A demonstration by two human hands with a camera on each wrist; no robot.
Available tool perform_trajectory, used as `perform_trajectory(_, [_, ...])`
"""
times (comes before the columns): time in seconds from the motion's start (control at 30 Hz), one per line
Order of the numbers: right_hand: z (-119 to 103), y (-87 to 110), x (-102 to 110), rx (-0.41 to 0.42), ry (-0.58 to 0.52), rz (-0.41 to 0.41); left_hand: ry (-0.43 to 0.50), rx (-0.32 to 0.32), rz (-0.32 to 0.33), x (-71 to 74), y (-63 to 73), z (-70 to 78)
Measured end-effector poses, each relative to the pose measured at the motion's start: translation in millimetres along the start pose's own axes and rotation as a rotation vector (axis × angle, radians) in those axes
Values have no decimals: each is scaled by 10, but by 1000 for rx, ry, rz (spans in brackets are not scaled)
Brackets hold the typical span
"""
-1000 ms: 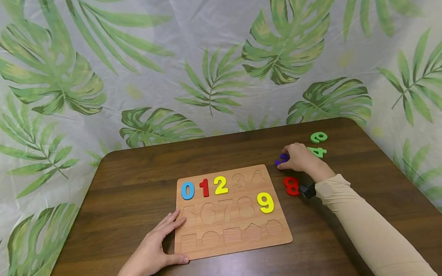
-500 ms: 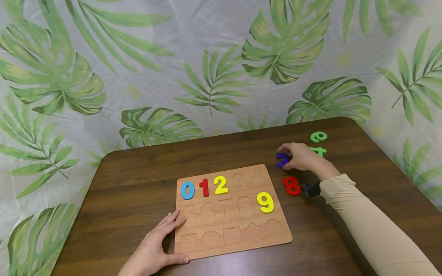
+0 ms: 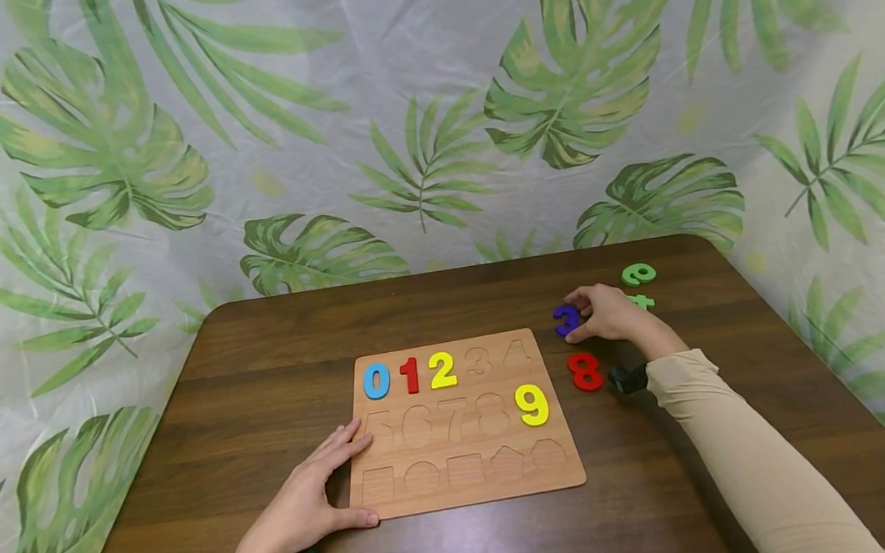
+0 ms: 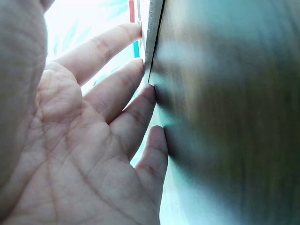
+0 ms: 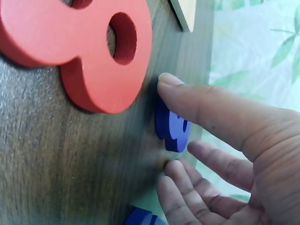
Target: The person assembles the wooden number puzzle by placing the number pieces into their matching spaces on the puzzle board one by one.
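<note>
A wooden number board (image 3: 464,476) lies mid-table with a blue 0 (image 3: 376,381), red 1 (image 3: 410,376), yellow 2 (image 3: 442,371) and yellow 9 (image 3: 532,405) seated in it. Its other recesses are bare. My right hand (image 3: 593,314) pinches a purple 3 (image 3: 566,320) on the table, right of the board. In the right wrist view my thumb presses the purple 3 (image 5: 169,126) at its edge and my fingers (image 5: 187,187) curl behind it. My left hand (image 3: 311,500) lies flat, fingers straight against the board's left edge (image 4: 152,37).
A red 8 (image 3: 585,371) lies just in front of the 3, large in the right wrist view (image 5: 70,42). A green 6 (image 3: 638,274) and a partly hidden green 4 (image 3: 642,301) sit behind my right hand. The dark table (image 3: 266,344) ends at a leaf-print curtain.
The purple 3 has turned and slid out from under my right hand, now showing upright. My right forearm shifted slightly right. My left hand and the board have not moved.
</note>
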State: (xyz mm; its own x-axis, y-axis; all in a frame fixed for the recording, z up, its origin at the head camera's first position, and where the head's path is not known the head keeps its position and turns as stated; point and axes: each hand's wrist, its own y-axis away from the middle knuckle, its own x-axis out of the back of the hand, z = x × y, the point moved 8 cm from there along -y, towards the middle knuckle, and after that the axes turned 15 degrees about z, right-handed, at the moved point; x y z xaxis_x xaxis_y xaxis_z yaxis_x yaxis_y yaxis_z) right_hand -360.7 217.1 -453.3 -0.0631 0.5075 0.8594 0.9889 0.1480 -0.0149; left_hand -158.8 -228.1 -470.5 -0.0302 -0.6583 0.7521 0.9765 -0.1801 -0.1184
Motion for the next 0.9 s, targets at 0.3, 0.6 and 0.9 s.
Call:
perform_trajectory(0.3, [45, -2, -19, -27, -29, 22, 1, -3, 1, 5, -7, 0])
perform_trajectory(0.6, [64, 6, -23, -24, -47, 36, 2, 7, -3, -7, 0, -15])
perform_trajectory(0.9, [61, 8, -28, -29, -80, 43, 3, 2, 3, -6, -2, -10])
